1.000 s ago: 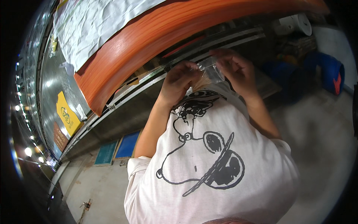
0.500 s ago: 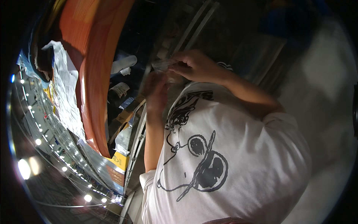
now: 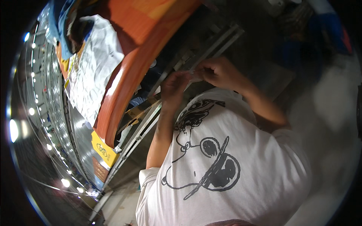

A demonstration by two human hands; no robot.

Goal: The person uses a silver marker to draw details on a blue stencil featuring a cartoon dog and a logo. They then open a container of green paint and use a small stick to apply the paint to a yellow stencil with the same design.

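Observation:
In front of my chest, my two hands come together over a small piece of clear plastic, perhaps a little bag; its exact kind is hard to make out in the dim light. My left hand pinches it from the left side with bent fingers. From the right, my right hand grips its other edge between thumb and fingers. Whether anything lies inside the plastic cannot be seen.
An orange wood-grained tabletop slants along the left, with a crumpled white sheet on it. Dark shelf space holding several items lies under its edge. Beyond the metal rails stands a yellow box. Blue cloth hangs at upper left.
The view has turned, so the tabletop and paper now show farther right. Both hands still hold the clear plastic, a little farther right in view, and my left hand is less blurred.

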